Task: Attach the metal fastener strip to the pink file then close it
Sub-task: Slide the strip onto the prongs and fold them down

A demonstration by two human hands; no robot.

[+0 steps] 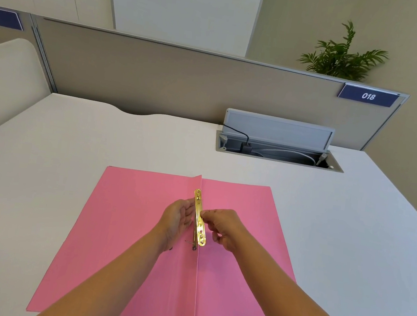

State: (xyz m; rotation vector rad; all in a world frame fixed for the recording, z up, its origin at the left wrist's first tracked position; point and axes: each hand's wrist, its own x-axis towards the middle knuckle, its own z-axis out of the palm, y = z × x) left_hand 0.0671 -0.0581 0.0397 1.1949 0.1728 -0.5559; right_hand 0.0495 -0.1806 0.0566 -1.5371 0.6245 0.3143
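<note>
The pink file lies spread flat on the white desk, its centre fold running toward me. A gold metal fastener strip stands along that fold, with holes along its length and a thin prong sticking out near its lower end. My left hand grips the strip from the left side. My right hand pinches its middle from the right with thumb and forefinger. The strip's back face is hidden behind my left fingers.
A grey cable box with its lid up and wires inside is set into the desk at the back right. A beige partition with a blue label "018" bounds the far edge. A green plant stands behind it.
</note>
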